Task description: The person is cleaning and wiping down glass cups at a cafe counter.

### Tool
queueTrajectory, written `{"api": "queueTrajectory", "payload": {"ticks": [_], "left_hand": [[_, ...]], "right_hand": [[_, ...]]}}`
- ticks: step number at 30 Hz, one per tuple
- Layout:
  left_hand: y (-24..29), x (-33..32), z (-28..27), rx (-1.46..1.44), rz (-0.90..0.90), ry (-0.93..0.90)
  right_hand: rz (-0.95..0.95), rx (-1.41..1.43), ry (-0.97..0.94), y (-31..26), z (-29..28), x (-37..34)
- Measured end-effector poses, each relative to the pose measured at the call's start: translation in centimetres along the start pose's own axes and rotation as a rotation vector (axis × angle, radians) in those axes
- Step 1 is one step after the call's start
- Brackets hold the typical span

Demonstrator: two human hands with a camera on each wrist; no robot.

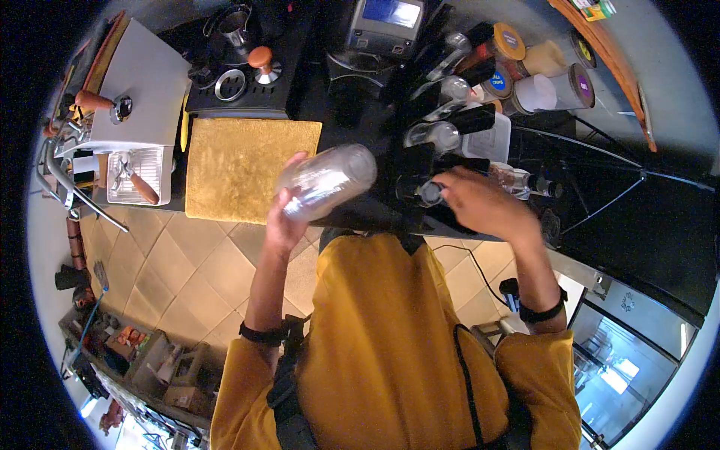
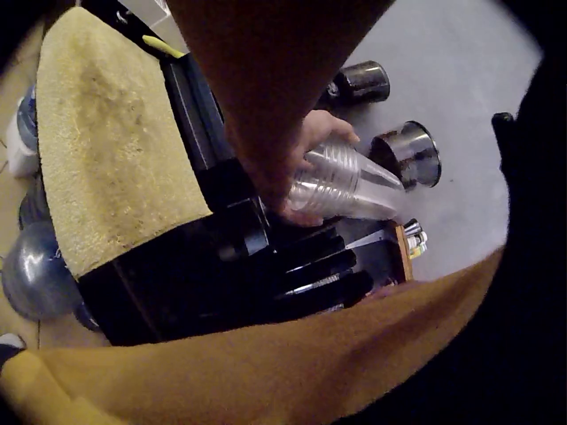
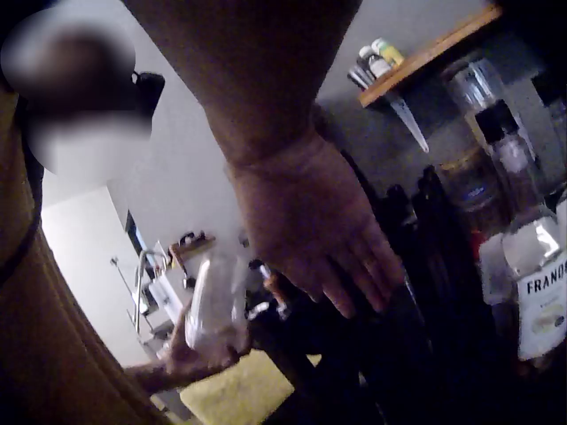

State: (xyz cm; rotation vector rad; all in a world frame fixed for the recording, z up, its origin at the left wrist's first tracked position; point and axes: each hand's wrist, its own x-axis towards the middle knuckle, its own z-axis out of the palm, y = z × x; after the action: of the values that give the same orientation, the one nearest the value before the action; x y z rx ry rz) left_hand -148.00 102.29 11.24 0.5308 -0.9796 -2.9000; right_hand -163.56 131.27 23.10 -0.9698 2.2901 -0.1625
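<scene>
My left hand point(image 1: 280, 219) holds a stack of clear plastic cups point(image 1: 331, 180) tilted over the counter beside the yellow cloth point(image 1: 247, 165). In the left wrist view several ridged rims of the cups point(image 2: 330, 181) show, with the fingers and thumb around them. Over the dark counter on the right, my right hand point(image 1: 487, 202) reaches palm down, its fingertips close to a small round clear-topped piece point(image 1: 430, 193) among black holders. Its fingers point(image 3: 359, 274) look extended in the right wrist view, where the fingertips fade into shadow.
Clear-necked bottles point(image 1: 442, 135) and lidded jars point(image 1: 551, 91) crowd the right side. A white plastic tub point(image 1: 491, 135) stands among them. At the back are a tamper point(image 1: 262, 64), a metal pitcher point(image 1: 236, 34) and a screen device point(image 1: 386, 26). An espresso machine point(image 1: 135, 82) stands left.
</scene>
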Motion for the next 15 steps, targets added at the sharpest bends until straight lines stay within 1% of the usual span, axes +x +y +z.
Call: {"api": "queueTrajectory", "payload": {"ticks": [2, 6, 8, 9, 11, 12, 14, 15], "left_hand": [[1.0, 0.2, 0.3, -0.007, 0.016, 0.011], [1.4, 0.6, 0.3, 0.051, 0.033, 0.018], [1.3, 0.8, 0.4, 0.072, 0.033, 0.017], [1.0, 0.8, 0.4, 0.08, 0.026, 0.03], [0.7, 0.9, 0.6, 0.088, 0.019, 0.042], [0.6, 0.8, 0.7, 0.104, 0.018, 0.032], [0.3, 0.9, 0.7, 0.12, 0.019, 0.022], [0.2, 0.9, 0.7, 0.118, 0.018, 0.025]], "right_hand": [[0.076, 0.006, -0.136, -0.5, 0.2, 1.1], [0.12, 0.003, -0.168, 0.8, 3.4, 4.0], [0.121, -0.041, -0.257, 1.3, 4.4, 5.3], [0.121, -0.039, -0.259, 1.9, 5.4, 6.0], [0.21, 0.083, -0.268, 3.4, 7.7, 7.4], [0.211, 0.087, -0.27, 3.8, 8.8, 7.7], [0.178, 0.209, -0.102, 4.4, 10.2, 8.2], [0.179, 0.213, -0.105, 3.2, 9.0, 7.9]]}}
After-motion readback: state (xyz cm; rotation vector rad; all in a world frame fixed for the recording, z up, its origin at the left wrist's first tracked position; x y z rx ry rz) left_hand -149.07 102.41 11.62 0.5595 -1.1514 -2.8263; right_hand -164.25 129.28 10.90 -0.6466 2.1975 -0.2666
